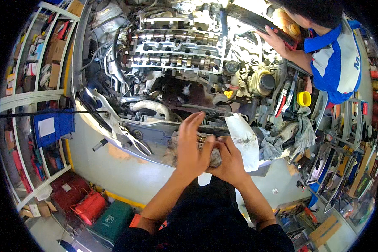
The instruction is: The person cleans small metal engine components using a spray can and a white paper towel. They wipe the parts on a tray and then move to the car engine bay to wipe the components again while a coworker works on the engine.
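Above the front edge of an open engine bay, my two hands are close together. My left hand (190, 148) is raised with its fingers stretched out and its thumb toward the other hand. Curled fingers close my right hand (229, 163) around a small, mottled grey thing (216, 159), mostly hidden by the hands. A small brass-coloured part (202, 140) shows between the hands; what carries it is hidden. Left of my left wrist lies a dirty brownish rag (169, 156). Beside my right hand a stained white paper sheet (244, 142) hangs over the edge.
Ahead lies the engine with bare camshafts (176, 50). At right, a co-worker's hand (274, 41) is at a long black part (256, 23). Grey rags (303, 130), a yellow ring-shaped cap (304, 99) and pliers (281, 101) lie nearby. Shelves (38, 101) stand left.
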The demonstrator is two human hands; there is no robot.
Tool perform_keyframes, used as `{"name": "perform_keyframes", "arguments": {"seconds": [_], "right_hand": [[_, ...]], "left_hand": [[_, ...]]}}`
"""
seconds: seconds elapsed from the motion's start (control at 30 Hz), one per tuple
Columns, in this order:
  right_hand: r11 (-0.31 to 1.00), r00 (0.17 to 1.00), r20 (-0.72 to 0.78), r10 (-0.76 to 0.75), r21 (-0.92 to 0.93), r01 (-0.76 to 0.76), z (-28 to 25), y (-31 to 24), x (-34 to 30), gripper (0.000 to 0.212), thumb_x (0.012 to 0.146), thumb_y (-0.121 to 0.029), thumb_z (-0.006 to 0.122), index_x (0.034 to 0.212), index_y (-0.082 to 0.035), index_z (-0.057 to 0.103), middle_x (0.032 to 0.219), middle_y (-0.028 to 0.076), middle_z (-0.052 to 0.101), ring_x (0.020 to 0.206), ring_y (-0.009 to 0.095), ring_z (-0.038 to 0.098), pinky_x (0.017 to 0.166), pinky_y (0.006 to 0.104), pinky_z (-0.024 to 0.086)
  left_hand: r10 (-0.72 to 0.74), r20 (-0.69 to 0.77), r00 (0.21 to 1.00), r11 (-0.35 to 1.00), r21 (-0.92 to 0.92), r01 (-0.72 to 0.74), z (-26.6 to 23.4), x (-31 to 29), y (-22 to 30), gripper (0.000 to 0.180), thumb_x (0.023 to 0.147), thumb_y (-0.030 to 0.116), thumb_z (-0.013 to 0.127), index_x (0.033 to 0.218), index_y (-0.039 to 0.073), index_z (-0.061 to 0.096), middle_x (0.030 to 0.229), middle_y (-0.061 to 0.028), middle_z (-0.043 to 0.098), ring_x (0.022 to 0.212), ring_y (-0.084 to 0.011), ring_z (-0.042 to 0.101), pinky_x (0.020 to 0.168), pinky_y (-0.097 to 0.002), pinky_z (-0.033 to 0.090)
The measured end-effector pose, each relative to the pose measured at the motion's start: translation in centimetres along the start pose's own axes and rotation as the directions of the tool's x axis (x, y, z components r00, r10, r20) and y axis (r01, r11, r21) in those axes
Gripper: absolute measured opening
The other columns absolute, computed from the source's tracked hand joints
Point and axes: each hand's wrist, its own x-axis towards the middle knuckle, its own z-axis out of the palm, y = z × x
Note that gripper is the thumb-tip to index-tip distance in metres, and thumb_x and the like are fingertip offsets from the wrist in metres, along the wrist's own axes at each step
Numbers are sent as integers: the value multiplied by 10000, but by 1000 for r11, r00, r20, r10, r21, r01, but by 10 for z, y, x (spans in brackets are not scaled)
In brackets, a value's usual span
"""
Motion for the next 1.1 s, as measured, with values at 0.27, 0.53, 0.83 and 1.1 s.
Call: {"name": "perform_keyframes", "arguments": {"seconds": [0.27, 0.53, 0.83, 1.1], "right_hand": [[981, 979, -102, -178, 53, 184, 4, -13, 15, 821, 630, -234, 1011, 1323, 22, 654, 1216, 227, 653, 1003, 410, 712, 822, 451, 616], [978, 982, 22, -190, 88, 187, 5, -12, 34, 748, 624, -282, 978, 1287, -74, 701, 1265, 135, 664, 1130, 364, 700, 925, 455, 619], [948, 920, -234, -315, -117, 295, 1, 48, 204, 576, 701, -89, 896, 1234, -83, 676, 1244, 145, 690, 1205, 364, 649, 1055, 463, 530], [910, 935, -137, -326, -313, 272, 43, 75, 321, 530, 773, -201, 899, 1238, -85, 671, 1233, 125, 713, 1188, 345, 642, 1080, 462, 519]], "left_hand": [[75, 74, 994, 956, 277, -93, -3, 19, 7, 638, 1078, 429, 588, 1553, 14, 485, 1541, -258, 521, 1377, -460, 523, 1151, -602, 377], [-81, -30, 996, 980, 178, 85, -28, 30, -14, 576, 1095, 374, 565, 1537, 11, 495, 1548, -255, 515, 1392, -472, 516, 1172, -560, 382], [-327, -68, 942, 944, -74, 322, -81, 23, -91, 448, 1103, 155, 566, 1517, -5, 506, 1470, -204, 554, 1287, -339, 587, 1128, -451, 460], [-440, -40, 897, 889, -160, 429, -94, -10, -124, 465, 1069, 114, 609, 1516, 18, 526, 1488, -180, 556, 1262, -301, 596, 1115, -416, 472]]}}
